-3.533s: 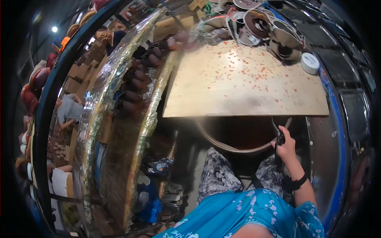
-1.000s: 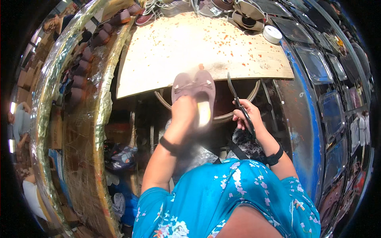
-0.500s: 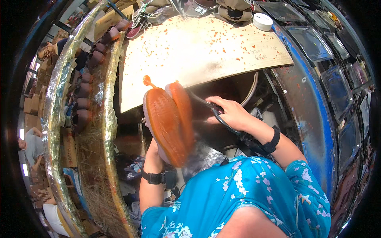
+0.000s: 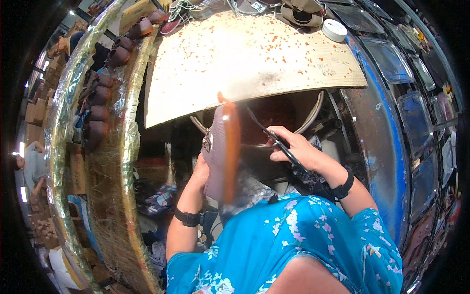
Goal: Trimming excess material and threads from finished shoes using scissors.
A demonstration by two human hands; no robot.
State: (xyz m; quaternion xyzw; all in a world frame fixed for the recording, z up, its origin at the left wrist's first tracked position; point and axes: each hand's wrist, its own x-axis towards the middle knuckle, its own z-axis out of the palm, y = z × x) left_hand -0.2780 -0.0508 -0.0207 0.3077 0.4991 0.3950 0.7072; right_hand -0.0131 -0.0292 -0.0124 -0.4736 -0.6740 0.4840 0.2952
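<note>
My left hand (image 4: 201, 171) is closed on a mauve shoe (image 4: 214, 147) with an orange-brown sole, held upright and edge-on in front of me. The sole (image 4: 231, 147) is smeared by motion, and a small orange tab (image 4: 221, 98) sticks up from its top end. Most of the left fingers are hidden behind the shoe. To its right, my right hand (image 4: 297, 149) grips black-handled scissors (image 4: 284, 147). Their thin dark blade points up and left, apart from the sole.
A pale wooden board (image 4: 210, 63) strewn with orange scraps lies ahead. Shoes (image 4: 301, 14) and a round white tub (image 4: 335, 30) stand along its far edge. More mauve shoes line a wrapped rack (image 4: 132, 142) on the left; a person (image 4: 61, 46) is beyond. Metal-framed trays (image 4: 416, 112) stand right.
The shoe has turned from showing its orange-brown sole to edge-on, so its mauve side now shows. My right hand with the scissors has shifted slightly right and down.
</note>
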